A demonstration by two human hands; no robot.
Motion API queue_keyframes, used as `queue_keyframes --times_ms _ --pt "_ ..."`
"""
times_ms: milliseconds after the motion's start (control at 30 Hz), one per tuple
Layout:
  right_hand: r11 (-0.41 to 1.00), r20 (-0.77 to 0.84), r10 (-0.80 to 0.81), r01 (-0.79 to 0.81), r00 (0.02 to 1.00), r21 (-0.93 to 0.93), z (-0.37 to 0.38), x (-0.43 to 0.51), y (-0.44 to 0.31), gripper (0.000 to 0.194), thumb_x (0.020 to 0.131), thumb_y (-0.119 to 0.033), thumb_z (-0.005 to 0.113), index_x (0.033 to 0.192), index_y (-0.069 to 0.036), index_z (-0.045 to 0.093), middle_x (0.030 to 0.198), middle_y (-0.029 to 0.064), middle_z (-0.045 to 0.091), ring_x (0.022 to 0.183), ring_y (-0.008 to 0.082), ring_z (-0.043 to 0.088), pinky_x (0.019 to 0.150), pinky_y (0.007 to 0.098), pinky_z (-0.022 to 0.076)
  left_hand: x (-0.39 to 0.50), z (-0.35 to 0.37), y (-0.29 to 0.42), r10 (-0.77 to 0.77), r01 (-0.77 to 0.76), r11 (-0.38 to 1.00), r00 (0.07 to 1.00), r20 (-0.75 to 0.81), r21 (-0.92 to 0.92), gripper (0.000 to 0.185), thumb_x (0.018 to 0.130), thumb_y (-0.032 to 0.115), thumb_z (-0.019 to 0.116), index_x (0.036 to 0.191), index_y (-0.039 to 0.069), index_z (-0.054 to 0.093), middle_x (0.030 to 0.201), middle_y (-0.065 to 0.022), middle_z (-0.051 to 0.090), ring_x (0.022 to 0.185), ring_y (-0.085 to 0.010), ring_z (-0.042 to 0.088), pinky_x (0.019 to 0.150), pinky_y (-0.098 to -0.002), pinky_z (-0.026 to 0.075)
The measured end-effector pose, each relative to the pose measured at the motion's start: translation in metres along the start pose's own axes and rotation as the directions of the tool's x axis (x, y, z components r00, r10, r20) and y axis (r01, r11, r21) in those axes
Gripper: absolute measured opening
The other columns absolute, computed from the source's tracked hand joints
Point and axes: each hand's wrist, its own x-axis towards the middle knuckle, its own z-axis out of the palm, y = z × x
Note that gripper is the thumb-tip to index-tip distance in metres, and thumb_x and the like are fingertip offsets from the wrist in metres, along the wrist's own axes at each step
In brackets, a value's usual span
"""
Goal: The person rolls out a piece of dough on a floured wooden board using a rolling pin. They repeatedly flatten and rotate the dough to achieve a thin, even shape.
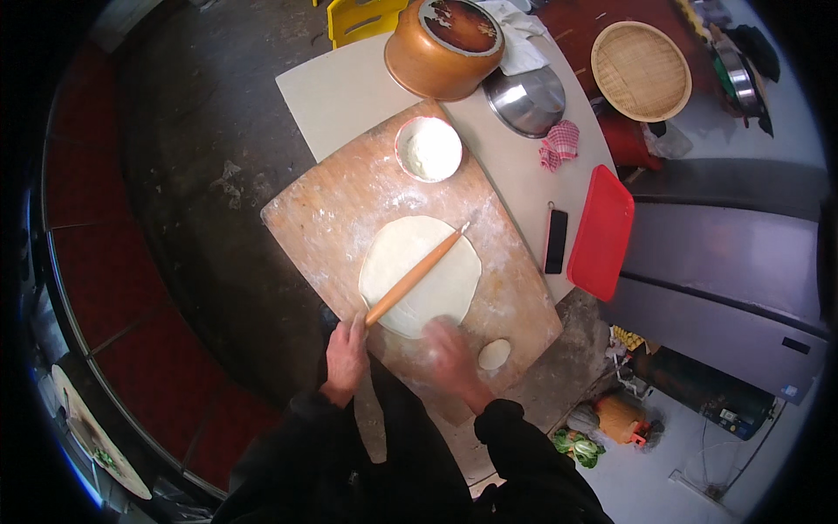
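Observation:
A wide round sheet of dough lies flat on a floured wooden board. Across it, slantwise, rests a wooden rolling pin. My left hand grips the pin's near end at the board's edge. Blurred, my right hand is at the sheet's near edge, off the pin; its fingers are not clear. A small oval dough piece lies to the right of that hand. Towards the board's far end stands a bowl of white flour.
Beyond the board, the table bears an upturned orange pot, a steel bowl and a checked cloth. A phone and a red tray are at the right. A woven basket stands farther off.

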Motion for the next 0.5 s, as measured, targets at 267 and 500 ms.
queue_keyframes --times_ms 267,500 --pt "0.532 -0.120 0.842 -0.772 0.526 0.347 0.003 0.081 0.065 0.036 0.089 -0.017 0.076 0.115 0.001 0.061 0.106 0.0146 0.067 0.086 0.0243 0.065 0.080 0.0379 0.0533 -0.010 0.030 0.019 0.058 -0.071 0.975 0.996 0.066 0.211 0.058 0.089 0.005 0.061 0.146 0.010 0.054 0.094 -0.0128 0.056 0.081 -0.0325 0.060 0.072 -0.0427 0.051" --pt "0.357 0.451 0.647 -0.767 0.615 0.534 -0.060 0.108 0.041 0.029 0.093 -0.016 0.071 0.116 0.000 0.064 0.098 0.0072 0.070 0.076 0.0189 0.067 0.070 0.0311 0.0546 -0.018 0.041 0.036 0.000 0.014 0.983 0.997 -0.078 0.185 0.041 0.090 0.011 0.065 0.131 0.010 0.066 0.087 -0.0108 0.056 0.077 -0.0318 0.059 0.068 -0.0432 0.047"
